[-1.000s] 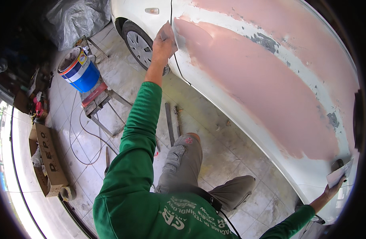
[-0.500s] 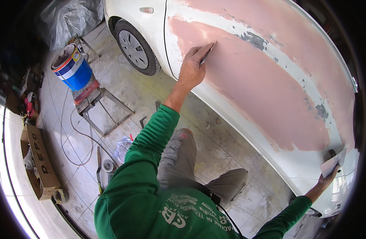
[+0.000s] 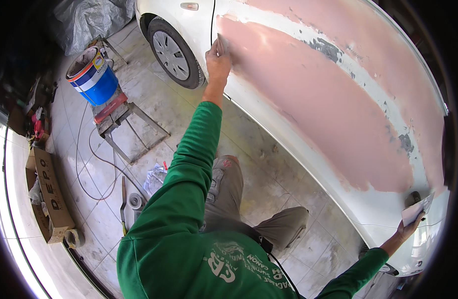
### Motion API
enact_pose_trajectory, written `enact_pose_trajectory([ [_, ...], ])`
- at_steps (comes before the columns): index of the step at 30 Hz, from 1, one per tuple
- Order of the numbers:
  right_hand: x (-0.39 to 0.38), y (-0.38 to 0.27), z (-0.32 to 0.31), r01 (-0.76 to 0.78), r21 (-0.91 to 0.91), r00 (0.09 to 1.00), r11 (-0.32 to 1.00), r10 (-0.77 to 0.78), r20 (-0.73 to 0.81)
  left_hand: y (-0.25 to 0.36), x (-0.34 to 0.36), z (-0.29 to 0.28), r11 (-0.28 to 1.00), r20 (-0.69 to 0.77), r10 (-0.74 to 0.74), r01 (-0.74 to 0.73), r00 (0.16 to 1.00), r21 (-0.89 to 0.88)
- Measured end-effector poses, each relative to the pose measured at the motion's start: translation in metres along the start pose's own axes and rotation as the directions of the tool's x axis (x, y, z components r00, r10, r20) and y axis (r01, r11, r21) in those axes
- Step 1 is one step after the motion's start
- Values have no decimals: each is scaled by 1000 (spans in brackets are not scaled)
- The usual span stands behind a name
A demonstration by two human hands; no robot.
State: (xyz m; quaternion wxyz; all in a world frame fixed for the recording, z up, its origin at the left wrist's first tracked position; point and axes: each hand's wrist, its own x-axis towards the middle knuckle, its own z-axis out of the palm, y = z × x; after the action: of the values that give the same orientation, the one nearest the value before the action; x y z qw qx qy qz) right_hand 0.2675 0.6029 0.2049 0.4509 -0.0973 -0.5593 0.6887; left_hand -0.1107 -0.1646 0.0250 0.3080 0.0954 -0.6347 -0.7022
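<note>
My left hand (image 3: 218, 67) reaches up to the front end of the pink-filled area. Its fingers are closed on a thin flat putty spreader (image 3: 222, 44), held against the panel near the door gap. Pink filler (image 3: 308, 94) covers much of the white car's side (image 3: 356, 212), with a bare white strip and grey scraped patches between two pink areas. At the lower right my right hand (image 3: 407, 227) grips a flat putty board (image 3: 418, 210) with some pink on it. The board is close to a dark door handle (image 3: 412, 198), and I cannot tell whether they touch.
A blue paint can (image 3: 95, 82) stands on a metal step stool (image 3: 124, 119) to the left. A hose (image 3: 97, 199) curls over the tiled floor. Nearby are a tape roll (image 3: 134, 200), a long-handled tool (image 3: 123, 204) and a cardboard box (image 3: 52, 199). The car's wheel (image 3: 170, 54) is ahead.
My left hand with the spreader has moved left and slightly up across the panel, to the filler's front end. My right hand still holds the board at nearly the same place.
</note>
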Motion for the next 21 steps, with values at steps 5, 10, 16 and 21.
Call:
enact_pose_trajectory([
  [5, -8, -7, 4, 5, -63, 999, 998, -7, -43, 2, -93, 34, 918, 101, 354, -366, 930, 151],
  [10, 2, -17, -10, 29, -36, 999, 999, -30, -35, -35, -45, -27, 952, 248, 32, 46, 968, -301],
  [16, 7, -4, -15, 22, 10, 1000, 1000, -22, 3, 12, 34, -43, 961, 171, -58, 101, 984, -258],
  [21, 4, 0, 0, 11, -40, 1000, 999, -12, -17, 24, -6, 3, 963, 24, 263, -264, 965, 61],
])
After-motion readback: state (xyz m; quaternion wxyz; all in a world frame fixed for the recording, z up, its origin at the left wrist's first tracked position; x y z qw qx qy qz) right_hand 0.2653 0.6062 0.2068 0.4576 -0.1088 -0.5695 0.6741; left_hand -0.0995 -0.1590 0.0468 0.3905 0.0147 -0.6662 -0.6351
